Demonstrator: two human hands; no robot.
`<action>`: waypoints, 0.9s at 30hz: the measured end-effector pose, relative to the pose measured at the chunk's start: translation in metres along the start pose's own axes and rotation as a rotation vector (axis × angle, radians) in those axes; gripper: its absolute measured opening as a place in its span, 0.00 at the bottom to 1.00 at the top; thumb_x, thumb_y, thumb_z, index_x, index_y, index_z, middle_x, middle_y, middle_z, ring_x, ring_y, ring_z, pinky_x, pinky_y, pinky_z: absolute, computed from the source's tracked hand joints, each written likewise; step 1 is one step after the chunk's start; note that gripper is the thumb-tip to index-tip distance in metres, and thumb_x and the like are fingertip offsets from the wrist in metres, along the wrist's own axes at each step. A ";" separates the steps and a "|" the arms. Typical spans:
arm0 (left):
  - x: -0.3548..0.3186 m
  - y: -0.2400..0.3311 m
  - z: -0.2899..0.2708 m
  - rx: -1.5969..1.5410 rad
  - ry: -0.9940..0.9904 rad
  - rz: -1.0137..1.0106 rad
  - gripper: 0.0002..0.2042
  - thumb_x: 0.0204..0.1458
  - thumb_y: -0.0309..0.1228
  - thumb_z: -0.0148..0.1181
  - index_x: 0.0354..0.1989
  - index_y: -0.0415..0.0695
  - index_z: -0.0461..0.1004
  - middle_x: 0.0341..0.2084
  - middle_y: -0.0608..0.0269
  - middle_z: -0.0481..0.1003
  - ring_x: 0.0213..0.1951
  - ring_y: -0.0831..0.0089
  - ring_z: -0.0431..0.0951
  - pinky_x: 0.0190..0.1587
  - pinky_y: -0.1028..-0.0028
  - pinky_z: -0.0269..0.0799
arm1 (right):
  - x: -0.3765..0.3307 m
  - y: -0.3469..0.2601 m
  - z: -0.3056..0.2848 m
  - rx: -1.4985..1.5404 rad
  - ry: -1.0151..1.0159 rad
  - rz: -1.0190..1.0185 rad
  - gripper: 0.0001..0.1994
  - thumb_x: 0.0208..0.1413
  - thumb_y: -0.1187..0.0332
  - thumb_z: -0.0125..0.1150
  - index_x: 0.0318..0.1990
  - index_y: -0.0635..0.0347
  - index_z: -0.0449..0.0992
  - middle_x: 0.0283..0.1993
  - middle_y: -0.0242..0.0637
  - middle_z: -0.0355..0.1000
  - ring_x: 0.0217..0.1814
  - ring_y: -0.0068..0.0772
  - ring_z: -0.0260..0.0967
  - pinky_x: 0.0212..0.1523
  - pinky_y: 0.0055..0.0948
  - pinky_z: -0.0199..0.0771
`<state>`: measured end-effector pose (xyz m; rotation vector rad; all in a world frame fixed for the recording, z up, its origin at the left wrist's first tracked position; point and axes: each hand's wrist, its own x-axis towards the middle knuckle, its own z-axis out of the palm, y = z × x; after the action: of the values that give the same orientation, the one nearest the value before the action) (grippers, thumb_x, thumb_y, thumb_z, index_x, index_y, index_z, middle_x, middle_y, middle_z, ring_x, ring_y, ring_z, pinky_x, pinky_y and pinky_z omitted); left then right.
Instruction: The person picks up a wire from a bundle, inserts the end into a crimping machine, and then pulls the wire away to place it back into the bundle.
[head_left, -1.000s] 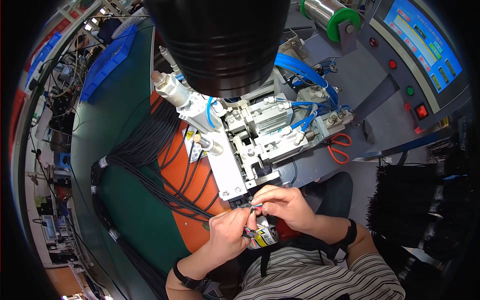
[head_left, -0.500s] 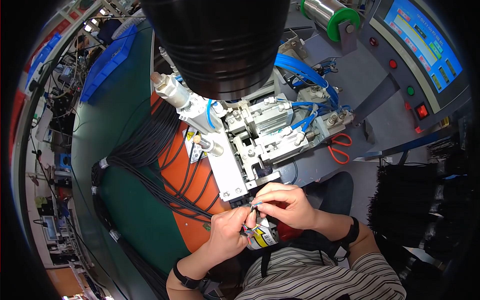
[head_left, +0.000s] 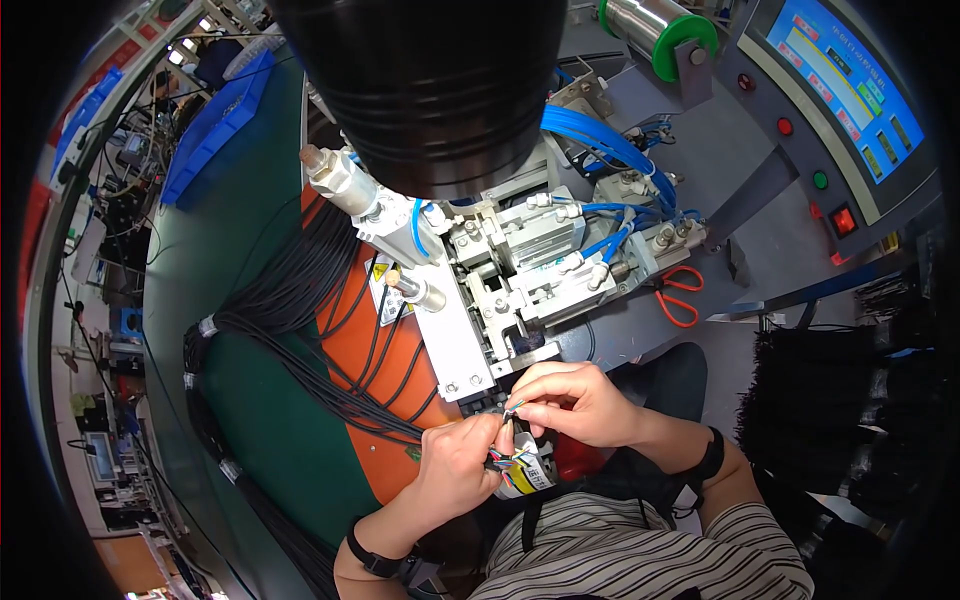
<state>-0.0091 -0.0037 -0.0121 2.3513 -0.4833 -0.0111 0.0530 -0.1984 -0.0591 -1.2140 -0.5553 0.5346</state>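
My left hand is closed around the ends of several black cables. Thin coloured wires fan out below its fingers. Just to the right, my right hand pinches the tip of one cable's fine coloured wires between thumb and forefinger. Both hands meet at the near edge of a metal clamping machine with blue air hoses. The exact wire ends between my fingertips are too small to make out.
A bundle of black cables crosses the green mat and orange board. Red-handled scissors lie right of the machine. A black tube hangs overhead. A solder spool and control screen stand at the far right.
My right hand has shifted slightly, its fingers bending a little differently at the wire tips. The left hand stays nearly in place, still gripping the cables.
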 end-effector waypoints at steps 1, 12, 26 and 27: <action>0.000 0.000 0.000 -0.004 -0.008 0.000 0.13 0.33 0.20 0.63 0.31 0.42 0.70 0.21 0.59 0.72 0.24 0.57 0.77 0.25 0.64 0.70 | 0.000 0.001 0.000 0.008 0.005 -0.006 0.07 0.58 0.81 0.58 0.43 0.70 0.78 0.44 0.40 0.73 0.32 0.21 0.74 0.31 0.16 0.76; 0.002 -0.003 -0.010 -0.059 -0.187 -0.032 0.10 0.37 0.22 0.62 0.28 0.45 0.68 0.21 0.59 0.74 0.23 0.57 0.77 0.24 0.62 0.69 | 0.002 -0.006 -0.004 -0.122 -0.033 0.013 0.04 0.58 0.77 0.60 0.39 0.68 0.79 0.39 0.36 0.75 0.28 0.18 0.74 0.26 0.15 0.72; -0.008 0.008 0.004 0.437 -0.018 0.107 0.13 0.40 0.25 0.64 0.36 0.41 0.75 0.25 0.65 0.73 0.22 0.66 0.74 0.28 0.70 0.70 | 0.001 -0.016 0.010 -1.016 0.095 -0.361 0.03 0.49 0.73 0.62 0.28 0.62 0.74 0.27 0.36 0.68 0.20 0.31 0.70 0.19 0.29 0.69; -0.009 0.006 0.006 0.501 0.022 0.128 0.14 0.41 0.26 0.63 0.39 0.39 0.76 0.27 0.65 0.73 0.23 0.67 0.74 0.29 0.70 0.71 | 0.002 -0.016 0.010 -1.085 0.079 -0.347 0.04 0.48 0.73 0.62 0.27 0.61 0.73 0.26 0.35 0.66 0.19 0.33 0.69 0.19 0.30 0.69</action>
<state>-0.0202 -0.0086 -0.0130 2.7966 -0.6883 0.2197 0.0490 -0.1939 -0.0407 -2.0811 -1.0206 -0.1739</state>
